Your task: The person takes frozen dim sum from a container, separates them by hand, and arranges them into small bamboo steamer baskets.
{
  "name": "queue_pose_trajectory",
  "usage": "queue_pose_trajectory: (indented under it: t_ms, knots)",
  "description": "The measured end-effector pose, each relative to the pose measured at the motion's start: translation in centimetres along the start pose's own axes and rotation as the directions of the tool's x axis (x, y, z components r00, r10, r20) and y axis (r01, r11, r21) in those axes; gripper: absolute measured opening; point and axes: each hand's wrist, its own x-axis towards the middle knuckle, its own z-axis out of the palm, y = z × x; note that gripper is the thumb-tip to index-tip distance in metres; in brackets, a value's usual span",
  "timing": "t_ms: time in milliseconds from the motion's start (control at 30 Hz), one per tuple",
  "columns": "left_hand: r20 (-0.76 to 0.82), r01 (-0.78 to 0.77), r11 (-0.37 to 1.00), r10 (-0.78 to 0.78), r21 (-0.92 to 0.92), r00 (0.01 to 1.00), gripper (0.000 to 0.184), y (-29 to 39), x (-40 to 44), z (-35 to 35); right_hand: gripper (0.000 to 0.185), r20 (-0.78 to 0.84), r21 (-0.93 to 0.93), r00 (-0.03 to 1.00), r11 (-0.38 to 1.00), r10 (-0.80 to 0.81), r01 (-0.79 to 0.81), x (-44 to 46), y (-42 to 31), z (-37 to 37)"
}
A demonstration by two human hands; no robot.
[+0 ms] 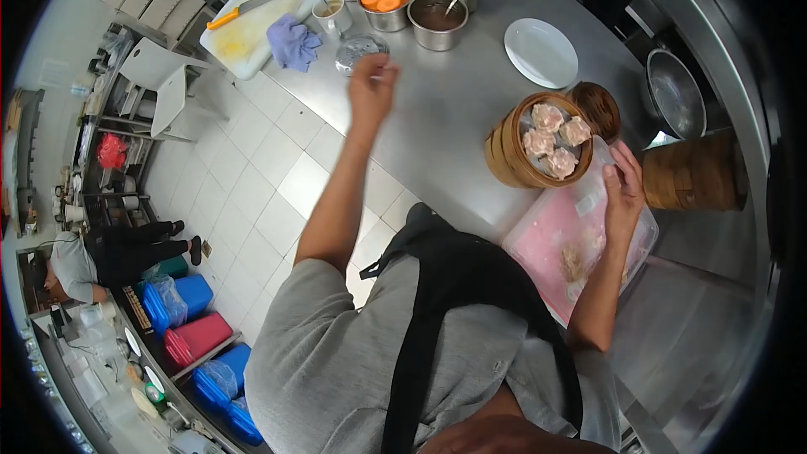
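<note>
At 4 o'clock, your tub (546, 240): probably light, flexible plastic, best held by opposite rims; left hand (372, 84), right hand (622, 192): grip cannot be told

The left hand (371, 88) is blurred; I can't tell whether its fingers pinch anything. It covers part of a shiny round dish (355, 49). The right forearm (603, 298) hides some of the clear plastic tub (538, 240).

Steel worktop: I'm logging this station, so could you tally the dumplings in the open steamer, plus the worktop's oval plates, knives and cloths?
Dumplings: 4
Oval plate: 1
Knife: 1
Cloth: 1
Total: 7
</note>
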Motion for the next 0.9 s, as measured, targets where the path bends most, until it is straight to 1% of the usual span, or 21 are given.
queue_pose_trajectory:
  t_ms: [33,67,133,167,200,233,267,300,333,367,400,433,467,533,567,633,667,733,833,900]
  knots:
    - [-0.078,0.062,0.977,-0.046,0.206,0.996,0.046,-2.1,1.7,-1.6,0.026,-0.041,0.031,0.997,0.997,0.065,-0.064,0.2,0.8,-0.3]
    - [-0.161,0.135,0.908,-0.076,0.396,0.984,0.059,-3.9,3.2,-3.0,0.026,-0.06,0.06,0.993,0.994,0.1,-0.096,0.4,1.9,-0.7]
    - [-0.161,0.246,0.824,-0.19,0.51,0.969,0.081,-8.1,5.8,-4.4,0.026,-0.112,0.109,0.977,0.98,0.179,-0.167,0.1,4.4,-1.6]
    - [-0.08,0.246,0.754,-0.25,0.609,0.965,0.095,-10.8,7.0,-5.0,0.028,-0.115,-0.074,0.986,0.989,0.118,-0.127,0.4,5.6,-2.0]
    - [-0.026,0.116,0.71,-0.137,0.694,0.99,0.09,-19.3,8.5,-5.2,0.028,-0.149,-0.002,0.959,0.97,0.239,-0.242,0.6,6.6,-2.0]
    - [0.011,0.141,0.759,-0.191,0.635,0.982,0.076,-20.4,9.4,-5.8,0.028,-0.168,-0.016,0.945,0.957,0.282,-0.289,1.4,7.8,-2.1]
    - [0.047,0.174,0.8,-0.245,0.574,0.968,0.064,-21.3,10.4,-6.5,0.029,-0.183,-0.014,0.952,0.968,0.245,-0.252,2.4,10.8,-2.3]
    - [0.084,0.214,0.832,-0.297,0.512,0.951,0.052,-22.0,11.3,-7.1,0.039,-0.192,-0.167,0.942,0.937,0.276,-0.308,3.9,10.6,-2.2]
    - [0.121,0.181,0.895,-0.25,0.407,0.961,0.047,-18.4,10.4,-7.3,0.056,-0.186,-0.248,0.937,0.908,0.297,-0.337,5.4,13.0,-2.1]
    - [0.037,0.259,0.845,-0.312,0.468,0.949,0.042,-17.2,10.2,-6.9,0.066,-0.218,-0.427,0.918,0.814,0.331,-0.394,6.9,14.3,-1.6]
    - [0.046,0.472,0.844,-0.498,0.256,0.866,0.035,-15.6,9.9,-7.1,0.067,-0.228,-0.501,0.907,0.756,0.355,-0.422,8.1,13.7,-1.0]
    - [0.034,0.526,0.844,-0.532,0.105,0.846,0.029,-16.3,10.2,-7.6,0.067,-0.229,-0.567,0.896,0.696,0.379,-0.44,9.4,13.1,-0.5]
    - [0.019,0.535,0.843,-0.535,-0.052,0.845,0.02,-14.7,9.8,-7.9,0.065,-0.178,-0.622,0.852,0.615,0.492,-0.485,10.7,13.3,-0.3]
    - [0.067,0.546,0.792,-0.551,-0.275,0.832,0.013,-11.0,8.7,-8.3,0.061,-0.081,-0.732,0.711,0.443,0.698,-0.518,13.0,14.0,0.0]
    - [0.085,0.534,0.789,-0.536,-0.304,0.84,0.012,-9.1,8.4,-7.9,0.057,-0.056,-0.761,0.743,0.453,0.667,-0.464,13.2,15.9,-0.1]
    - [0.112,0.516,0.779,-0.512,-0.356,0.851,0.008,-5.4,7.5,-7.2,0.054,-0.062,-0.793,0.82,0.471,0.569,-0.386,14.4,19.9,-1.0]
    - [0.147,0.492,0.767,-0.476,-0.411,0.867,0.008,-3.8,7.3,-6.6,0.053,-0.058,-0.808,0.856,0.479,0.514,-0.342,14.5,20.9,-1.2]
    - [0.228,0.455,0.718,-0.396,-0.527,0.89,0.01,-0.1,7.3,-5.1,0.047,-0.194,-0.729,0.891,0.548,0.41,-0.411,14.8,18.1,-2.7]
    - [0.348,0.415,0.667,-0.241,-0.619,0.906,0.014,7.2,7.1,-2.2,0.044,-0.254,-0.665,0.916,0.632,0.311,-0.399,14.9,11.2,-5.3]
    - [0.427,0.406,0.636,-0.131,-0.656,0.895,0.017,11.6,6.7,-0.2,0.045,-0.158,-0.537,0.934,0.765,0.321,-0.354,13.4,5.8,-6.1]
